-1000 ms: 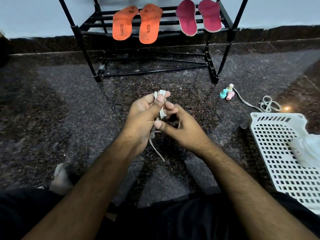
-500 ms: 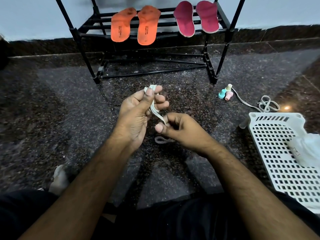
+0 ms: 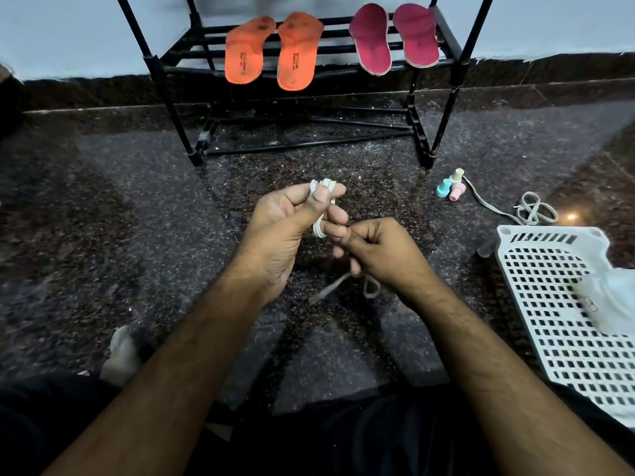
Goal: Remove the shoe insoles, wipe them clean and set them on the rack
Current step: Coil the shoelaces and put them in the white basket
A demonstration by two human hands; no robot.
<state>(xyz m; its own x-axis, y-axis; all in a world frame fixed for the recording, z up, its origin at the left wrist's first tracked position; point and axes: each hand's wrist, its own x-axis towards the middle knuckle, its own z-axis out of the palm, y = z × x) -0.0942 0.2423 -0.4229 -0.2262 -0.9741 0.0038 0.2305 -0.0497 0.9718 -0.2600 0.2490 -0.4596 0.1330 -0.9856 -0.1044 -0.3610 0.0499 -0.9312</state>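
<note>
Two orange insoles (image 3: 269, 51) and two pink insoles (image 3: 393, 37) lie side by side on the black rack (image 3: 446, 60) at the back. Over the dark floor, my left hand (image 3: 288, 221) pinches a folded bundle of white shoelace (image 3: 323, 187) between thumb and fingers. My right hand (image 3: 378, 250) grips the loose end of the same lace, which hangs down below it (image 3: 326, 290). The two hands nearly touch.
A white perforated basket (image 3: 549, 304) lies at the right with a pale plastic bag (image 3: 615, 300) on it. A second white lace (image 3: 531, 211) and three small pastel caps (image 3: 450, 187) lie on the floor beyond it. A white sock-like thing (image 3: 120, 352) shows at lower left.
My right hand has come up close to the left hand again, and the loose lace end now trails lower beneath it. The left hand keeps its hold on the bundle.
</note>
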